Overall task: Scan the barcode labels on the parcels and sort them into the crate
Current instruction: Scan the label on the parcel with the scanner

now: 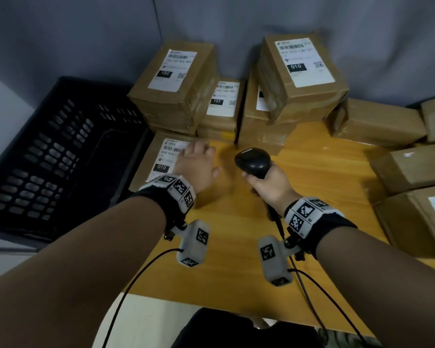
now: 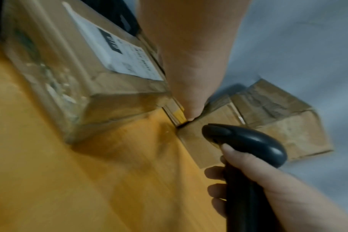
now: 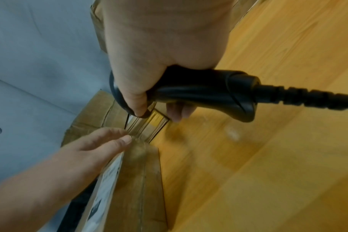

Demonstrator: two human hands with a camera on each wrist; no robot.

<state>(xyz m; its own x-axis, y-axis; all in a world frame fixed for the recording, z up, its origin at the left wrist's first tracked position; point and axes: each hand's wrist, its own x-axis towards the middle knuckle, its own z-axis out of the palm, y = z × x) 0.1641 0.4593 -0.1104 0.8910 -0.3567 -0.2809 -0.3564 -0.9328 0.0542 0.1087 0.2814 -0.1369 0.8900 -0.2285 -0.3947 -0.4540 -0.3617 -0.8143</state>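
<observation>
A flat brown parcel (image 1: 158,162) with a white label marked 010 lies at the table's left edge beside the black crate (image 1: 55,151). My left hand (image 1: 201,156) reaches over its right half with the fingers straight; the blur hides whether they touch it. In the right wrist view the left hand (image 3: 93,146) lies along the parcel (image 3: 133,180) near its far corner. My right hand (image 1: 269,184) grips the handle of a black barcode scanner (image 1: 253,162), whose head is held above the table to the right of the parcel. The scanner (image 2: 244,141) also shows in the left wrist view.
Labelled parcels are stacked along the back: one marked 150 (image 1: 176,81), one marked 102 (image 1: 221,104) and a tall stack topped by 010 (image 1: 304,76). More parcels (image 1: 409,169) line the right side. The scanner cable (image 1: 312,280) trails toward me over the wooden table (image 1: 312,172).
</observation>
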